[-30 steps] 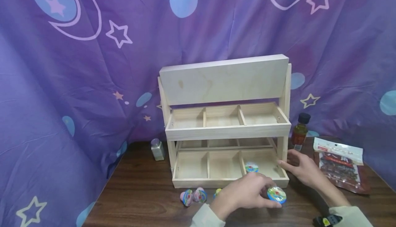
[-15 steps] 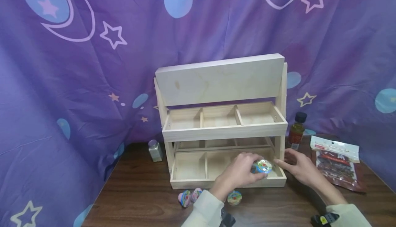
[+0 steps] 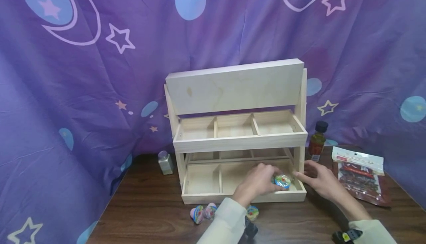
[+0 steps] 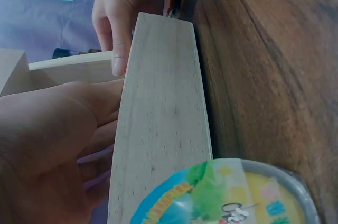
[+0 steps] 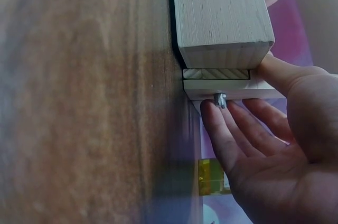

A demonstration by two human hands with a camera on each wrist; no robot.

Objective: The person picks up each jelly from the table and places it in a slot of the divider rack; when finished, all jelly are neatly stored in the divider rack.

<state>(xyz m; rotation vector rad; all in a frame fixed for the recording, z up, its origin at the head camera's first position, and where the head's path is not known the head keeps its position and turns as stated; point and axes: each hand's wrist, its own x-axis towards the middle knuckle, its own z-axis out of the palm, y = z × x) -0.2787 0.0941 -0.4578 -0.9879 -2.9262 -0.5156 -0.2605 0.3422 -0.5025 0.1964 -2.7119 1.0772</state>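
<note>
Between left fingers (image 4: 99, 140) — lidded cup (image 3: 283, 181)

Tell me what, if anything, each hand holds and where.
Left hand: a cup, seemingly by its edge. Right hand: the wooden rack, by its lower right end.

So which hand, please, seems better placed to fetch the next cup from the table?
Probably the left hand, once it releases the held cup: the loose cups lie nearer it, while the right hand grips the rack at its right end.

the lower left compartment (image 3: 202, 179) can be entered frontally; a divider (image 3: 220, 178) and the left grip (image 3: 257, 182) block rightward.
</note>
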